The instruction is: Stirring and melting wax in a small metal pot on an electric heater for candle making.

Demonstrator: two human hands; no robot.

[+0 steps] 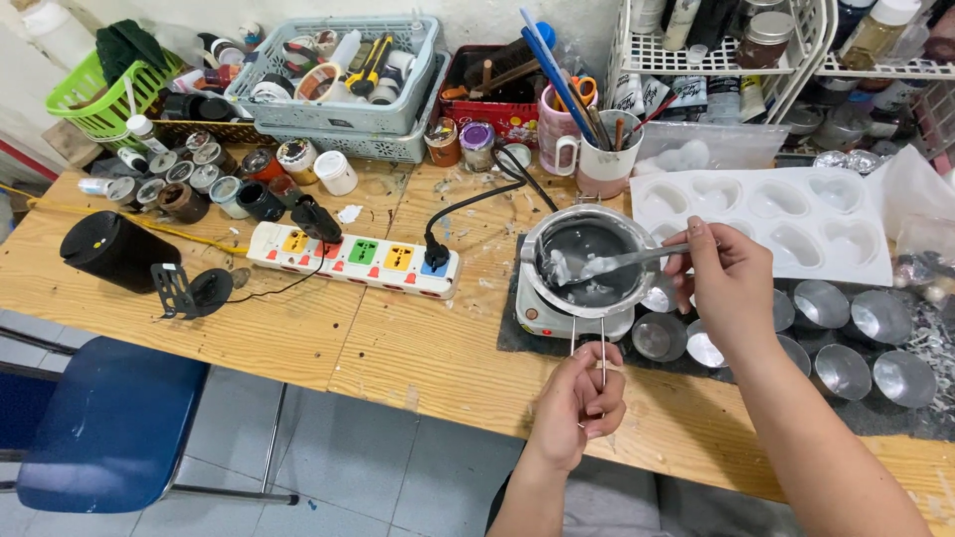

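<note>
A small metal pot (587, 254) with whitish wax lumps inside sits on a white electric hot plate (542, 316) on the wooden table (418, 348). My left hand (582, 398) is closed around the pot's wire handle (589, 343) at the table's front edge. My right hand (731, 283) holds a metal spoon (627, 261), its bowl dipped into the pot among the lumps.
A white heart-cavity mould (786, 219) lies right of the pot, with several small metal cups (846, 368) in front of it. A power strip (358, 257), black cylinder (114, 249), jars, baskets and mugs of tools crowd the back. A blue chair (109, 428) stands left.
</note>
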